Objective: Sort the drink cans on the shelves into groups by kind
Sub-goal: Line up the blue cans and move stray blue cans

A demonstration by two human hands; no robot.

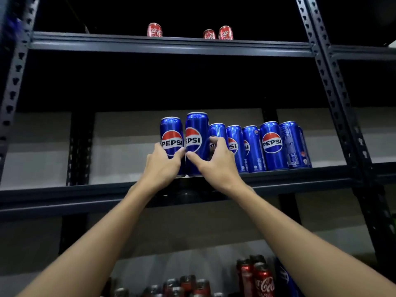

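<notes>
Blue Pepsi cans [252, 146] are seen lined up along the front of the middle shelf [300, 179] of a dark metal rack, seven of them upright in a row that fills the shelf's centre and right. The two leftmost cans are each held by a hand. The first Pepsi can [171, 136] is gripped low on its body by the left hand [164, 166], the thumb curled across its front just under the logo and the fingers wrapped round its left side. The second Pepsi can [196, 133], touching the first and standing slightly higher in the frame, is gripped by the right hand [216, 163], the thumb pressed on its lower front and the fingers hooked behind its right side, between it and the third can. The two thumbs are shown almost meeting where the cans touch. Both forearms are stretched up from the bottom of the frame. On the top shelf [171, 42], three red Coca-Cola cans [225, 32] are set well apart from the blue group. On the lower shelf, a blurred cluster of mixed red and dark cans [262, 279] is partly visible.
</notes>
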